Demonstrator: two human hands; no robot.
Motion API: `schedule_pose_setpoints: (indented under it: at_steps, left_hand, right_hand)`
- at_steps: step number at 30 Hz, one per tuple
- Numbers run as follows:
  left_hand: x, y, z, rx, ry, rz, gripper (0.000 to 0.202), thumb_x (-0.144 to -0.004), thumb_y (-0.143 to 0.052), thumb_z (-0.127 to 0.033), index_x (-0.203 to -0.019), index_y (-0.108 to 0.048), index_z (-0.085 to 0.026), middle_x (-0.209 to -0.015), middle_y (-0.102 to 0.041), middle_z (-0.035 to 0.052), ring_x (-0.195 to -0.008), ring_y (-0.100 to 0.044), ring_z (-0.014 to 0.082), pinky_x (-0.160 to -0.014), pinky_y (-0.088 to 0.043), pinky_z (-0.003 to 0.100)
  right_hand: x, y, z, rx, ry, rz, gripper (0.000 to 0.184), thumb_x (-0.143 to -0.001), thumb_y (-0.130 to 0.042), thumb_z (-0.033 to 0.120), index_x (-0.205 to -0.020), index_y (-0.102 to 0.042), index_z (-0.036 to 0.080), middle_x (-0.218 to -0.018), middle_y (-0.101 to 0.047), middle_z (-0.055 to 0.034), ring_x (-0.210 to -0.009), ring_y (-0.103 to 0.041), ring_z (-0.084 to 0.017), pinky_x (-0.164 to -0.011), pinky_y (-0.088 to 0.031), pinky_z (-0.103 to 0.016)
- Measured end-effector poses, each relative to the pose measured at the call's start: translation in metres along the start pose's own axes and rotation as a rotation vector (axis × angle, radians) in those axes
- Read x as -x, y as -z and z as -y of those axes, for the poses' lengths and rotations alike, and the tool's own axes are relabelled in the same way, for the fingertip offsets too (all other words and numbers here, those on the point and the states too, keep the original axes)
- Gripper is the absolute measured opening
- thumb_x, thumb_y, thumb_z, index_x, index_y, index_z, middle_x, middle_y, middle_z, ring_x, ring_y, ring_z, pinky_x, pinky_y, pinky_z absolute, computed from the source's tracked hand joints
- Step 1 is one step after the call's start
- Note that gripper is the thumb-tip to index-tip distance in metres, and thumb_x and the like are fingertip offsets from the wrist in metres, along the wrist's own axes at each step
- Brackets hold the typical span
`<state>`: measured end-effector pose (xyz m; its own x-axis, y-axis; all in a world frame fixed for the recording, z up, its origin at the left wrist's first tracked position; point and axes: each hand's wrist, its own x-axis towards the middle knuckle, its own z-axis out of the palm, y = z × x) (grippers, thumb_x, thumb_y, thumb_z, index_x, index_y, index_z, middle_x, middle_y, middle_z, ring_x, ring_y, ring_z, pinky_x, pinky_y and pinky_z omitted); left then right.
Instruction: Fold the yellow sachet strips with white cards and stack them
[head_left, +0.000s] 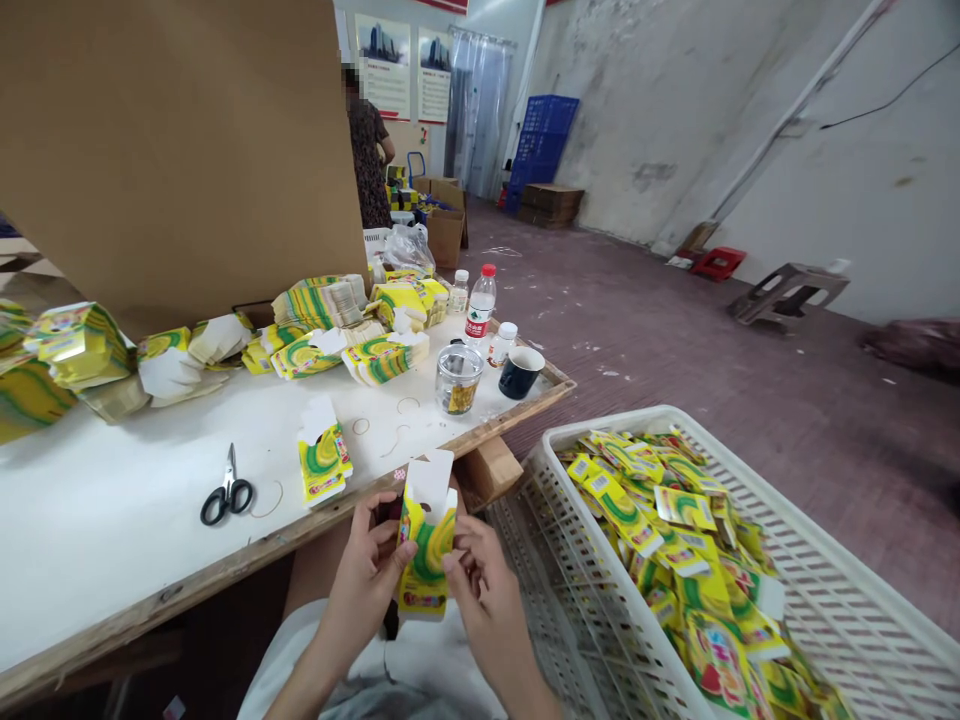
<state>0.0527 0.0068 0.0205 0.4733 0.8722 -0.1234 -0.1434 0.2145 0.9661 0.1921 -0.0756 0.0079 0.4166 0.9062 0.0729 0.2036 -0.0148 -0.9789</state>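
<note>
Both my hands hold one small yellow-and-green paper box [426, 545] upright over my lap, its white top flap open. My left hand [367, 572] grips its left side with the thumb on the front. My right hand [484, 590] pinches its right edge. On the white table [112, 520] just ahead stands another box of the same kind [324, 460] with its flap open. To my right a white slatted crate [817, 590] holds several finished yellow-and-green boxes.
Black scissors [226, 493] and rubber bands lie on the table. Stacks of flat box blanks [322, 300], a glass jar [458, 378], a dark cup [520, 372] and a water bottle [481, 306] stand further back. A large cardboard sheet [180, 150] rises behind. A person [367, 150] stands at the far end.
</note>
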Motion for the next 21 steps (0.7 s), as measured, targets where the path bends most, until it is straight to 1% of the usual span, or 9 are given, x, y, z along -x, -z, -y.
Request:
schedule_pose_setpoints:
  at_steps: [3, 6, 8, 11, 14, 16, 18, 20, 21]
  left_hand:
    - [0.004, 0.000, -0.010, -0.022, -0.001, 0.105, 0.052, -0.086, -0.069, -0.029, -0.130, -0.042, -0.025, -0.107, -0.076, 0.0121, -0.102, -0.072, 0.0271, -0.082, -0.056, 0.030]
    - [0.007, 0.002, -0.019, -0.039, 0.009, 0.202, 0.049, -0.090, -0.064, -0.028, -0.135, -0.046, -0.025, -0.115, -0.073, 0.0124, -0.108, -0.068, 0.0265, -0.090, -0.053, 0.032]
    - [0.009, 0.005, -0.023, -0.014, 0.039, 0.264, 0.041, -0.089, -0.066, -0.028, -0.128, -0.054, -0.024, -0.111, -0.074, 0.0110, -0.102, -0.069, 0.0253, -0.087, -0.053, 0.031]
    - [0.011, 0.006, -0.025, 0.063, 0.090, 0.346, 0.027, -0.086, -0.070, -0.028, -0.112, -0.061, -0.023, -0.098, -0.075, 0.0064, -0.087, -0.070, 0.0206, -0.076, -0.053, 0.026]
    - [0.013, 0.005, -0.024, 0.125, 0.124, 0.416, 0.024, -0.085, -0.073, -0.029, -0.105, -0.061, -0.023, -0.090, -0.075, 0.0037, -0.084, -0.068, 0.0181, -0.072, -0.050, 0.023]
    - [0.014, 0.004, -0.022, 0.156, 0.137, 0.425, 0.036, -0.083, -0.075, -0.030, -0.114, -0.058, -0.026, -0.091, -0.075, 0.0033, -0.082, -0.068, 0.0177, -0.072, -0.050, 0.024]
    - [0.013, 0.005, -0.019, 0.169, 0.159, 0.425, 0.061, -0.082, -0.077, -0.030, -0.134, -0.046, -0.032, -0.092, -0.075, 0.0029, -0.076, -0.068, 0.0166, -0.069, -0.050, 0.025]
    - [0.011, 0.007, -0.015, 0.155, 0.191, 0.444, 0.077, -0.080, -0.078, -0.031, -0.144, -0.036, -0.032, -0.094, -0.075, 0.0042, -0.073, -0.069, 0.0171, -0.069, -0.051, 0.027]
    - [0.010, 0.007, -0.014, 0.135, 0.201, 0.452, 0.076, -0.079, -0.078, -0.031, -0.144, -0.038, -0.030, -0.096, -0.075, 0.0056, -0.075, -0.069, 0.0183, -0.070, -0.052, 0.028]
  right_hand:
    - [-0.004, 0.006, 0.003, -0.204, 0.013, -0.023, 0.035, -0.094, -0.058, 0.037, -0.125, -0.057, 0.021, -0.115, -0.066, -0.0111, -0.085, -0.066, -0.020, -0.077, -0.053, -0.030]
    - [-0.006, 0.013, 0.006, -0.313, 0.006, 0.063, 0.036, -0.093, -0.061, 0.037, -0.126, -0.056, 0.025, -0.116, -0.066, -0.0097, -0.096, -0.065, -0.022, -0.083, -0.053, -0.032]
    - [-0.007, 0.018, 0.008, -0.351, -0.013, 0.151, 0.039, -0.093, -0.060, 0.038, -0.130, -0.054, 0.027, -0.111, -0.066, -0.0073, -0.094, -0.064, -0.021, -0.084, -0.052, -0.032]
    - [-0.008, 0.026, 0.009, -0.320, -0.061, 0.276, 0.039, -0.094, -0.060, 0.038, -0.131, -0.053, 0.028, -0.092, -0.064, -0.0021, -0.080, -0.060, -0.017, -0.074, -0.049, -0.027]
    - [-0.009, 0.032, 0.012, -0.262, -0.105, 0.353, 0.025, -0.093, -0.061, 0.041, -0.112, -0.061, 0.024, -0.074, -0.056, 0.0025, -0.065, -0.049, -0.013, -0.058, -0.041, -0.022]
    - [-0.010, 0.033, 0.014, -0.248, -0.098, 0.358, 0.022, -0.093, -0.060, 0.043, -0.096, -0.062, 0.021, -0.071, -0.053, 0.0028, -0.063, -0.047, -0.012, -0.056, -0.039, -0.022]
    - [-0.010, 0.033, 0.016, -0.234, -0.074, 0.350, 0.026, -0.094, -0.058, 0.045, -0.085, -0.062, 0.020, -0.072, -0.054, 0.0018, -0.064, -0.048, -0.013, -0.057, -0.039, -0.023]
    - [-0.010, 0.032, 0.015, -0.211, -0.056, 0.337, 0.027, -0.094, -0.058, 0.045, -0.083, -0.063, 0.020, -0.074, -0.056, 0.0002, -0.068, -0.051, -0.014, -0.060, -0.041, -0.024]
    - [-0.010, 0.031, 0.013, -0.208, -0.052, 0.299, 0.026, -0.093, -0.059, 0.045, -0.086, -0.063, 0.020, -0.077, -0.058, -0.0004, -0.070, -0.053, -0.015, -0.061, -0.043, -0.024]
